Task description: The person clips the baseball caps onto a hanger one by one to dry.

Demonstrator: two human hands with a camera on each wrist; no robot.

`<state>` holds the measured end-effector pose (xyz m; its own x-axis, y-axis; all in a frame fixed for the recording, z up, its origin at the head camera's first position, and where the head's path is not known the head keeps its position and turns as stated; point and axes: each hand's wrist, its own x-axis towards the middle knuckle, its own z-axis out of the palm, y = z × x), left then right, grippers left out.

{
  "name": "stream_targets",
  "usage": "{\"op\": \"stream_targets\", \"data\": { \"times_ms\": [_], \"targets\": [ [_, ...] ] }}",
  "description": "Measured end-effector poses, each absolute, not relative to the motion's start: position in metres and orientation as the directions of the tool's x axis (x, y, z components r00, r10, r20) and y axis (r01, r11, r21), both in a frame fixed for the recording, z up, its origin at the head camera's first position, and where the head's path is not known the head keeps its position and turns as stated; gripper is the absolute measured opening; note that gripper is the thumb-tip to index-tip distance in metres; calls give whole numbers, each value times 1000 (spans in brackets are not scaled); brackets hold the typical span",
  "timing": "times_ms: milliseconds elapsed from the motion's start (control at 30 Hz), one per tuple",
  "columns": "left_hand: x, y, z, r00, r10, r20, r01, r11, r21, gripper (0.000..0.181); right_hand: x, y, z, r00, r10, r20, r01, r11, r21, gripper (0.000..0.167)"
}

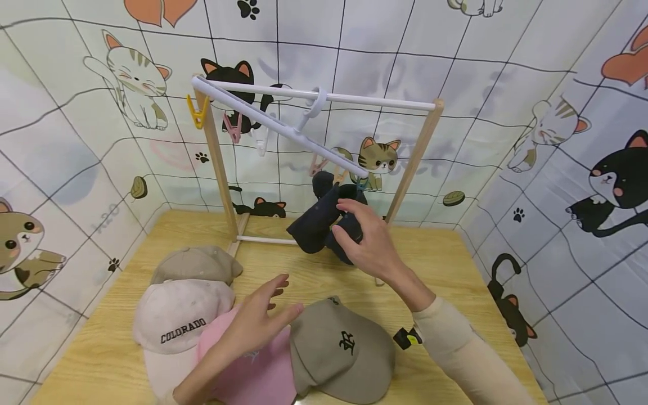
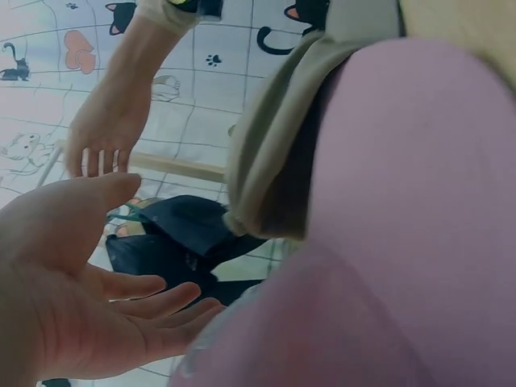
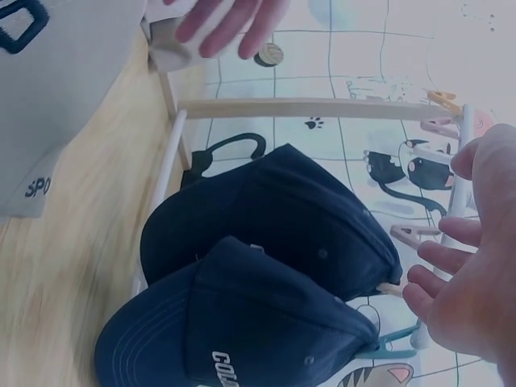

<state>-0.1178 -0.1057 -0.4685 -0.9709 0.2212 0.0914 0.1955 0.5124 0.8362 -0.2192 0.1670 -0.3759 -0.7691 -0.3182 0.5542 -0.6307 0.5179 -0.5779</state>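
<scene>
Two dark navy caps point(image 1: 315, 222) point(image 3: 266, 218) hang by clips from the right end of a pale hanger point(image 1: 283, 128), which hooks over the rack's top bar. One clip is teal point(image 3: 391, 345). My right hand point(image 1: 369, 239) is beside the caps in the head view, fingers spread and slightly bent; in the right wrist view the hand point(image 3: 476, 266) holds nothing. Over the pink cap point(image 1: 268, 365), my left hand point(image 1: 258, 318) is held with fingers apart and nothing in it. The left wrist view shows that palm point(image 2: 72, 298) near the pink cap point(image 2: 411, 201).
A wooden rack point(image 1: 217, 163) stands at the table's back. Yellow point(image 1: 198, 112), pink point(image 1: 233, 127) and white clips hang on the hanger's left part. On the table point(image 1: 430, 253) lie an olive cap point(image 1: 344, 354), a COLORADO cap point(image 1: 177, 315) and a beige cap point(image 1: 197, 264).
</scene>
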Motion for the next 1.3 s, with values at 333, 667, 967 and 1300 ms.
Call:
{"op": "stream_targets", "data": {
  "times_ms": [333, 667, 967, 1300],
  "targets": [
    [-102, -101, -480, -992, 104, 73, 108, 380, 919, 61, -228, 150, -371, -750, -338, 568, -659, 452, -601, 50],
    [-95, -102, -479, -983, 186, 6, 86, 429, 899, 61, -236, 135, -360, -766, -330, 552, -643, 427, -636, 52],
    [-97, -102, -483, -947, 318, -45, 98, 418, 903, 56, -244, 123, -352, -826, -270, 495, -563, 357, -745, 50],
    [-102, -101, -484, -938, 339, -69, 110, 482, 869, 44, -252, 117, -344, -892, -230, 389, -449, 354, -820, 56]
  ]
}}
